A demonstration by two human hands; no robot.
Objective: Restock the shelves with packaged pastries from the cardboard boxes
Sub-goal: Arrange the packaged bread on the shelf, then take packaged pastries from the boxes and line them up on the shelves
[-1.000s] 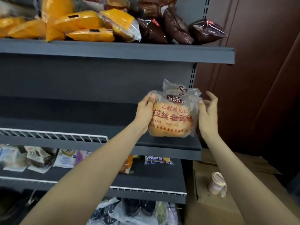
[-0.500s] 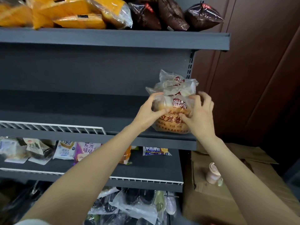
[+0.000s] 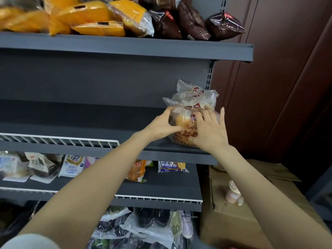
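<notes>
A clear-wrapped round bread package (image 3: 181, 123) with red lettering stands at the right end of the grey middle shelf (image 3: 71, 148). My left hand (image 3: 159, 127) grips its left side, thumb across the front. My right hand (image 3: 211, 131) lies with spread fingers pressed on its front and right side. Behind it stand more of the same bread packages (image 3: 196, 95), leaning against the shelf's back panel. A brown cardboard box (image 3: 251, 221) sits on the floor to the right of the shelving, its top flaps shut.
The top shelf holds yellow cake packs (image 3: 93, 20) and dark brown bags (image 3: 194, 22). Assorted snack packs (image 3: 71, 166) lie on the lower shelf, clear bags (image 3: 143, 229) on the bottom one. A small pink tape-like roll (image 3: 232, 192) rests on the box. A brown wall panel (image 3: 278, 87) stands right.
The bread package went from held up in front of the shelf to standing on it against the stack. My right hand slid from its side onto its front.
</notes>
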